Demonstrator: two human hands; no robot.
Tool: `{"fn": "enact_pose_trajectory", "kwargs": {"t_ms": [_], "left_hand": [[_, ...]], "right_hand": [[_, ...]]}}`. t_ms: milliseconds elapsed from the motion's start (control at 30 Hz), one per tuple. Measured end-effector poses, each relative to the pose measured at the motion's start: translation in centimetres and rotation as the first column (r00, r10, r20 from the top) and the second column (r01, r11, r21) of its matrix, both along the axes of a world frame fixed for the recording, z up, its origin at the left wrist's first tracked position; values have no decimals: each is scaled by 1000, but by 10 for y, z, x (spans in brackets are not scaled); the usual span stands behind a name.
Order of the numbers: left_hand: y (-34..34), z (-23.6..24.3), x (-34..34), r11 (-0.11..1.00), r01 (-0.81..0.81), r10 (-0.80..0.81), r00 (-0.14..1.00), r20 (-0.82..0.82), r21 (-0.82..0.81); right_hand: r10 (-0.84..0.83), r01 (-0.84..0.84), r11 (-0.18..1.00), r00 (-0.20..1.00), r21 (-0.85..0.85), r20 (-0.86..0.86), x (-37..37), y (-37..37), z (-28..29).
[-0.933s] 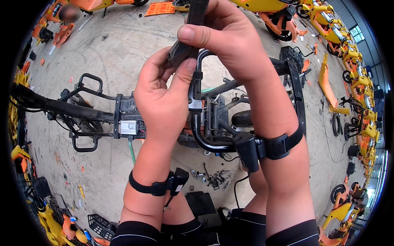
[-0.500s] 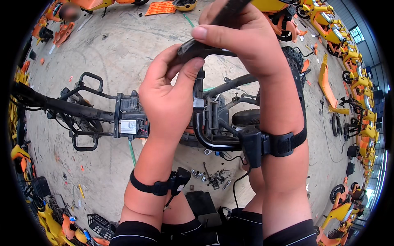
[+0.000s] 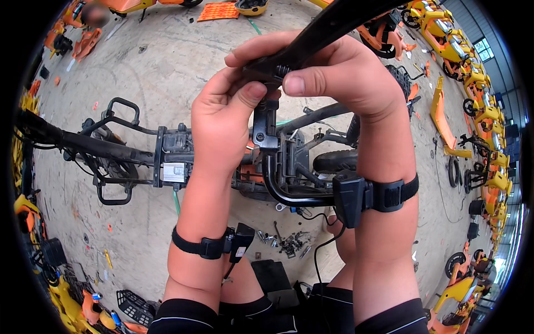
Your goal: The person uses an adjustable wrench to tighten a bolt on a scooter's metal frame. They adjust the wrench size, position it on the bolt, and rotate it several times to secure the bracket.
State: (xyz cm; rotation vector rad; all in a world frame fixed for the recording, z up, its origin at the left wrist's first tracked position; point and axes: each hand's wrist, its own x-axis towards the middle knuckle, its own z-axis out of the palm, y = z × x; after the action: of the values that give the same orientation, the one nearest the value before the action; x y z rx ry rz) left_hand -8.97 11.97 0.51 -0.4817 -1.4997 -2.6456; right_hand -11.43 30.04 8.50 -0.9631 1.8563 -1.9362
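My right hand (image 3: 350, 78) is closed round the lower end of a long black bar (image 3: 322, 25) that slants up to the top right. Its thumb rests beside a small dark coiled piece (image 3: 282, 71), likely a spring or threaded part. My left hand (image 3: 221, 125) is closed at the same joint, thumb bent against the bar's end; its fingertips are partly hidden. Just below, a black bracket (image 3: 266, 133) is fixed on a bent black tube (image 3: 297, 197), which runs behind my right forearm. Both my forearms wear straps with black devices.
A stripped scooter frame (image 3: 111, 149) lies across behind my hands, with a silver box (image 3: 174, 172) and a tyre (image 3: 334, 162). Scattered fasteners (image 3: 292, 240) and a black grid part (image 3: 135, 308) are on the floor. Yellow scooters (image 3: 486, 139) line the sides; loose orange panels (image 3: 444, 111) lie right.
The black bar has swung from nearly upright to a diagonal leaning right. My right hand moved right and its thumb came down to the bar's lower end, exposing more of the bracket below.
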Motion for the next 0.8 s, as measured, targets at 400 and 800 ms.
{"fn": "enact_pose_trajectory", "kwargs": {"t_ms": [400,800], "left_hand": [[0,-5,-1,999,34,-34,997,70,-6],[-13,-6,5,1000,21,-22,999,-46,-21]], "right_hand": [[-80,83,997,975,7,-205,-2,-20,-9],[-341,351,936,918,16,-201,-1,-29,-12]]}}
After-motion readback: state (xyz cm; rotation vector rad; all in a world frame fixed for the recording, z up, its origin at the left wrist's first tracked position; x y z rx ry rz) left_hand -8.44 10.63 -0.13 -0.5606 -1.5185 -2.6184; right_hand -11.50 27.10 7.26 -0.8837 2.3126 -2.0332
